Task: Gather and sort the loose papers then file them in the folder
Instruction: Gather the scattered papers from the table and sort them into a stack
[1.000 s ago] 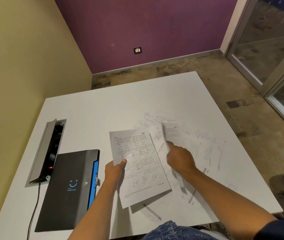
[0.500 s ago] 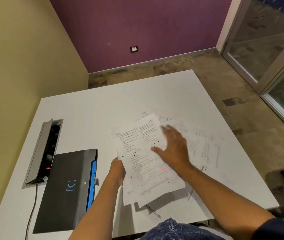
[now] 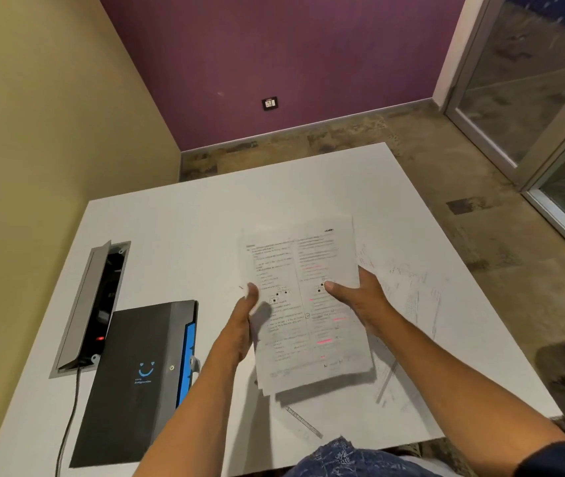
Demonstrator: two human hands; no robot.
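Head view: both hands, left [image 3: 245, 316] and right [image 3: 360, 297], hold a small stack of printed white papers [image 3: 308, 304] by its sides; more loose sheets [image 3: 408, 290] lie by the table's [image 3: 177, 228] right edge, the closed black folder [image 3: 136, 376] unfilled at its left.

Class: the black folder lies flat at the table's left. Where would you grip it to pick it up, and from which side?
Probably the long right edge of the black folder, where the blue strip shows. Come from the right: bare table there, the cable box crowds its left.
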